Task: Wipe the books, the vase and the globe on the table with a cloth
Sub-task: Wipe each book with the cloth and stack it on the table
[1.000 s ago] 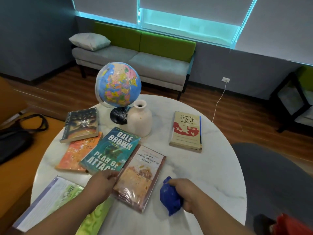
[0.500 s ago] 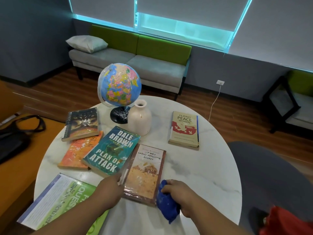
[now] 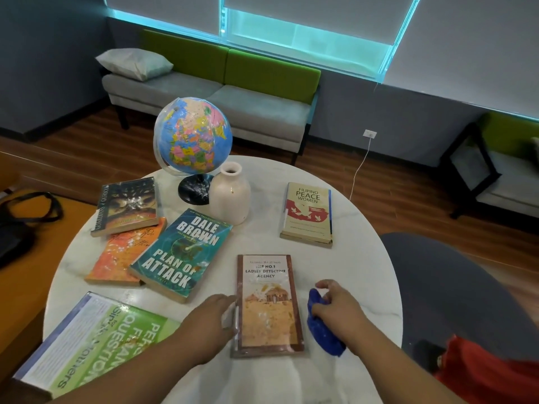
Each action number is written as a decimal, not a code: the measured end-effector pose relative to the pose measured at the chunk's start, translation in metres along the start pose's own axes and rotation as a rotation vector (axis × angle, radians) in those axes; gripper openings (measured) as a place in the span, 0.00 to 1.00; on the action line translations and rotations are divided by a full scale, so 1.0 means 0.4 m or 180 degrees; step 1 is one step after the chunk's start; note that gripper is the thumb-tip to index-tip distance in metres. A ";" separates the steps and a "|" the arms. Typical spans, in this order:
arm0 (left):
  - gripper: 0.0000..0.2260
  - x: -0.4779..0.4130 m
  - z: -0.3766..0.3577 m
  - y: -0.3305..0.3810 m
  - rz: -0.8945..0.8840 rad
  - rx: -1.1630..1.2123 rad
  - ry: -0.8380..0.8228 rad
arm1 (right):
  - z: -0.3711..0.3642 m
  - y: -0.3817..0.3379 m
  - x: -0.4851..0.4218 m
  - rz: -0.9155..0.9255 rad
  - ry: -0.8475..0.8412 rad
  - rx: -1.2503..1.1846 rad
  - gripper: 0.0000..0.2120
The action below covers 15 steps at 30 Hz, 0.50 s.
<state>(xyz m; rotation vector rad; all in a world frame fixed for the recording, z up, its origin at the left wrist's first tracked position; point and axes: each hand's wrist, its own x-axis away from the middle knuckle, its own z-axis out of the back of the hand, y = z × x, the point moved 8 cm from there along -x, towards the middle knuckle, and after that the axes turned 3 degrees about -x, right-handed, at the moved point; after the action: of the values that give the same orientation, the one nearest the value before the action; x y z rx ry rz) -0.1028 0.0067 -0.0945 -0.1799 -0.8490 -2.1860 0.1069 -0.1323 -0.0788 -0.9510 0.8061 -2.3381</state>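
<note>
Now the book [image 3: 268, 304] lies flat at the table's [image 3: 350, 258] near side: a light, stiff paperback whose slick plastic cover may slide under a wipe, so pin its edge. The left hand [image 3: 210, 325] sits at its left edge, fingers together; whether they hook under, I cannot tell. The right hand [image 3: 335, 307] clamps the soft cloth [image 3: 323, 333] just right of it. Bare tabletop lies right and far.

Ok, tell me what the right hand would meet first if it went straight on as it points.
Probably the Ladies Detective Agency book: the right hand, gripping the blue cloth, points left towards its near right edge.
</note>
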 end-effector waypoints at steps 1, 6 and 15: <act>0.31 -0.003 0.008 0.013 -0.0138 -0.0140 0.0101 | 0.003 -0.013 0.004 0.0177 0.0097 0.0168 0.17; 0.42 -0.023 -0.003 0.012 -0.0269 -0.0787 -0.0007 | -0.111 -0.010 0.036 0.0971 -0.0138 0.0962 0.10; 0.45 -0.055 -0.025 0.007 -0.0369 -0.1483 -0.0112 | -0.169 0.004 0.001 0.1079 -0.0249 0.1492 0.09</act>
<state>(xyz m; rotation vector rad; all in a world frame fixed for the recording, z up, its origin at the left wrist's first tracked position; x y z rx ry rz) -0.0843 0.0126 -0.1089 -0.4060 -0.3615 -2.4684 0.0568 -0.1109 -0.1192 -0.6397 0.3277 -2.0448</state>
